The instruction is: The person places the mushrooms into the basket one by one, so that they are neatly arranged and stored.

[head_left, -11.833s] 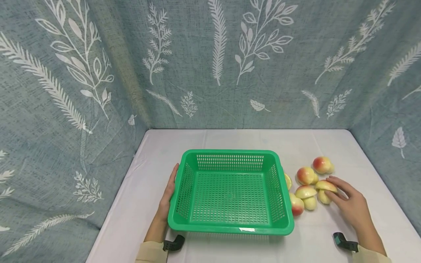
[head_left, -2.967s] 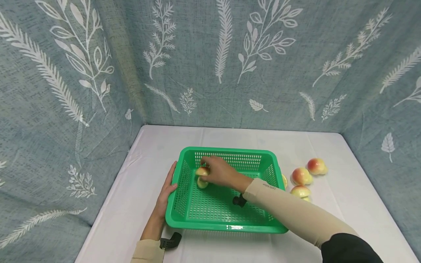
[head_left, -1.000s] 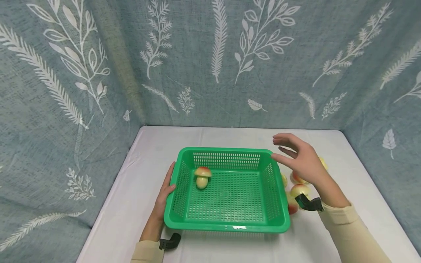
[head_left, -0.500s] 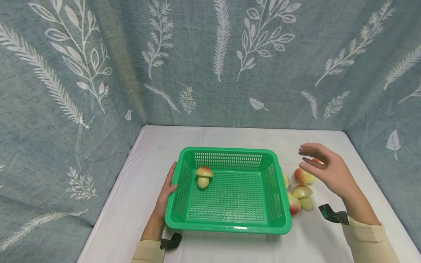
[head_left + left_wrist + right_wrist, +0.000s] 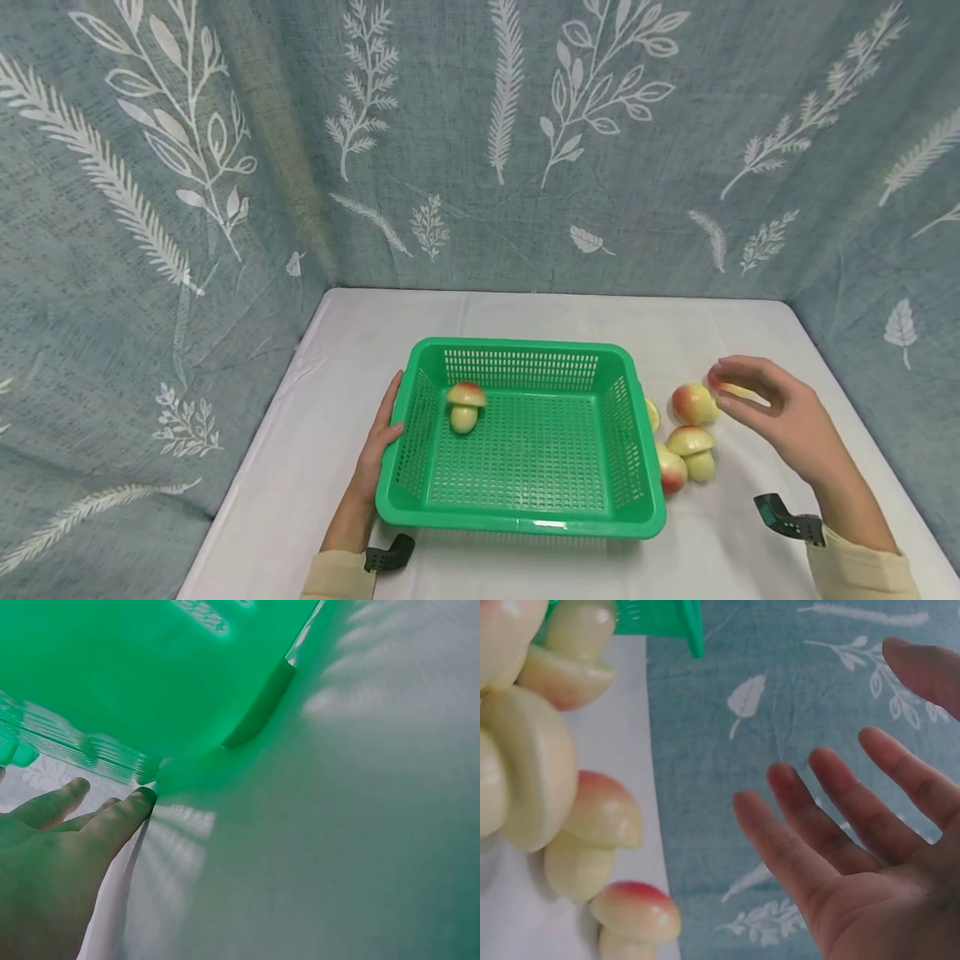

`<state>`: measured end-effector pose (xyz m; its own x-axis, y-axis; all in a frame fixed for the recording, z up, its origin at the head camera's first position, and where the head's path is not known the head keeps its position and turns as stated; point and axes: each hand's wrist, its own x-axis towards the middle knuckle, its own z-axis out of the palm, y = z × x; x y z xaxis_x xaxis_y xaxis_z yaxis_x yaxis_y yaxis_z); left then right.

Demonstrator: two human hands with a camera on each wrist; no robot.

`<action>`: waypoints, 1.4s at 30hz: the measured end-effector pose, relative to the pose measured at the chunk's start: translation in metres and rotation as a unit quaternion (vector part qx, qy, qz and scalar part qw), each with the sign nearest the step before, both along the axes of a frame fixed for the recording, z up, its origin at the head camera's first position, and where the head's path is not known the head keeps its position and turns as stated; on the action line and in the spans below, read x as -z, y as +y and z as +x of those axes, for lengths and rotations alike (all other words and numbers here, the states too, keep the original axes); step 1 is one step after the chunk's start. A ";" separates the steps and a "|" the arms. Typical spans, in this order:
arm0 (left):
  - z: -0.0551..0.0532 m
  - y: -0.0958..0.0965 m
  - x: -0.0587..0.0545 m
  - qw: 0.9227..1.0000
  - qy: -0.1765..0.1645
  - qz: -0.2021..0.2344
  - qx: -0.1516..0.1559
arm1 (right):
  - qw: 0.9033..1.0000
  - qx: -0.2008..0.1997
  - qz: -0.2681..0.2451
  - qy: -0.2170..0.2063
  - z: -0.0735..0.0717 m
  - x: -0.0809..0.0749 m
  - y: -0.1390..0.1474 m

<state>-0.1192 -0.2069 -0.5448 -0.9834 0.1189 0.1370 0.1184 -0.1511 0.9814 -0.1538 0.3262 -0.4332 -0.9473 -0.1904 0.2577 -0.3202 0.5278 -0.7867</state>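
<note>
Leaf-printed cloth [image 5: 510,237]; left hand [image 5: 372,462] apparently flat against latticed basket [image 5: 525,450], right hand [image 5: 804,423] curved, empty.

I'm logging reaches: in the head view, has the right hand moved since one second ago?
Yes: against the white table, the right hand has moved rightward and back from the far edge.

No text, label or number is readable.

Left grip [image 5: 375,454] against a green basket [image 5: 521,523], one mushroom [image 5: 467,396] inside, right grip [image 5: 791,421] near loose mushrooms [image 5: 694,404]
</note>
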 end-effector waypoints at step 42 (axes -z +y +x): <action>-0.001 -0.002 0.002 1.000 -0.007 -0.001 0.004 | 0.993 -0.004 -0.003 -0.117 0.012 0.085 0.023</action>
